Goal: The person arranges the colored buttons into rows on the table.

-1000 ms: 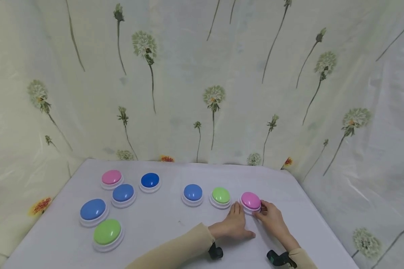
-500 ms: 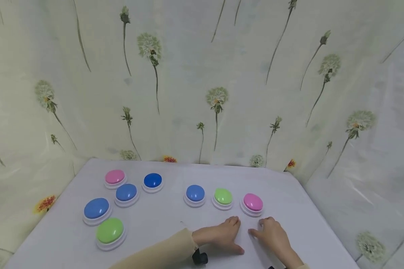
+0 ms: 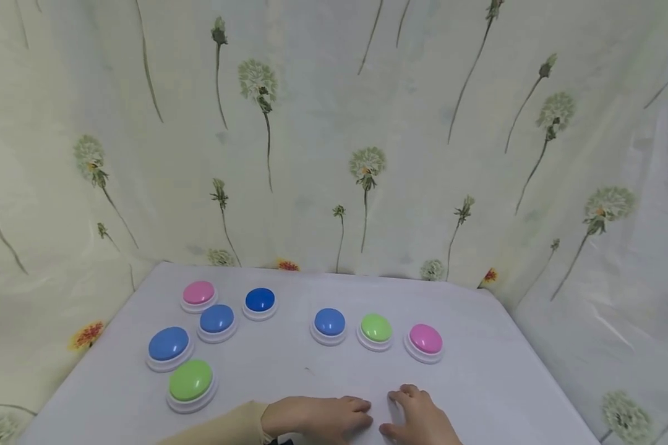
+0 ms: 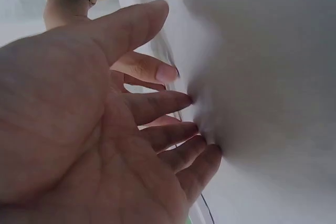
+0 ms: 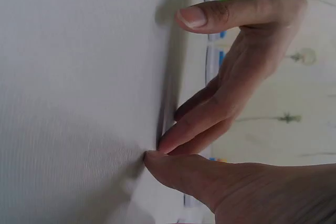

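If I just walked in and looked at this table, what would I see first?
Your eye would go first to the bright round buttons on the white table: a blue button, a green button and a pink button stand in a row in the middle. More blue, pink and green ones cluster to the left. Near the front edge, the left hand and right hand rest side by side on the cloth, holding nothing.

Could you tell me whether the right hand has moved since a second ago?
Yes: the right hand has drawn back toward the person, away from the pink button.
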Action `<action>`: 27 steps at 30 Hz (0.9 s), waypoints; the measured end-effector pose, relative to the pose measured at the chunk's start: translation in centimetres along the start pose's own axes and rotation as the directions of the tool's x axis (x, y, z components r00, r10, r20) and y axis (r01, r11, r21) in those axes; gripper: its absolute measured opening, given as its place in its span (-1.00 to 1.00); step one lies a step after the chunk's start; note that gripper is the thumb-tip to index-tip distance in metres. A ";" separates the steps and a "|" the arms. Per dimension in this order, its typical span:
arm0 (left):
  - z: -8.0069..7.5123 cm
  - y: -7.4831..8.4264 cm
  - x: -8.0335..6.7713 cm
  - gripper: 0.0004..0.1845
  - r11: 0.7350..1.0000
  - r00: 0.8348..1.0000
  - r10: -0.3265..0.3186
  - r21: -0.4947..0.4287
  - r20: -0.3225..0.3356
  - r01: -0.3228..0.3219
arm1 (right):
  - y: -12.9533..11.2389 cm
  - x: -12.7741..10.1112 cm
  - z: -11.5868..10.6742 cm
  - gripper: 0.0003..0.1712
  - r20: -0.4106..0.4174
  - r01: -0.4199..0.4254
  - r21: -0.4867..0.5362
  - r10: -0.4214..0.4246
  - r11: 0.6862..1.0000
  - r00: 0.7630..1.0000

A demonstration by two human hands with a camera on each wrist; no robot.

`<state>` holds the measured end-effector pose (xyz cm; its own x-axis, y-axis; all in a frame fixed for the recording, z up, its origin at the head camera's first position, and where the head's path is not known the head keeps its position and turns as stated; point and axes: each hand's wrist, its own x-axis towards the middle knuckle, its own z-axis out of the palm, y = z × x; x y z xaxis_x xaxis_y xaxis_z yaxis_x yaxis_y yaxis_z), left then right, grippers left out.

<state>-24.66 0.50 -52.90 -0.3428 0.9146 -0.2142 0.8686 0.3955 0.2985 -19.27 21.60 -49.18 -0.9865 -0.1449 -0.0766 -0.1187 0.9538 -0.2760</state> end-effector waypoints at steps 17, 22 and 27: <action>-1.0 2.8 -12.0 -0.70 0.946 0.977 -0.006 -0.317 -0.211 -0.063 | -4.6 -1.2 1.6 -0.40 0.102 0.393 0.324 -0.445 0.861 0.890; -1.5 2.6 -15.4 -0.59 0.862 0.969 -0.117 -0.507 -0.217 -0.009 | -5.9 -0.6 1.4 -0.39 0.106 0.413 0.425 -0.497 0.806 0.861; -2.9 2.3 -18.6 -0.54 0.799 0.951 -0.234 -0.597 -0.201 0.070 | -7.9 -0.2 1.4 -0.35 0.115 0.415 0.452 -0.513 0.790 0.851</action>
<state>-17.26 -15.37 -45.56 -0.6010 0.7945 -0.0869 0.4564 0.4305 0.7787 -18.00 13.68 -48.35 -0.7651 -0.6430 -0.0338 -0.4525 0.5742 -0.6823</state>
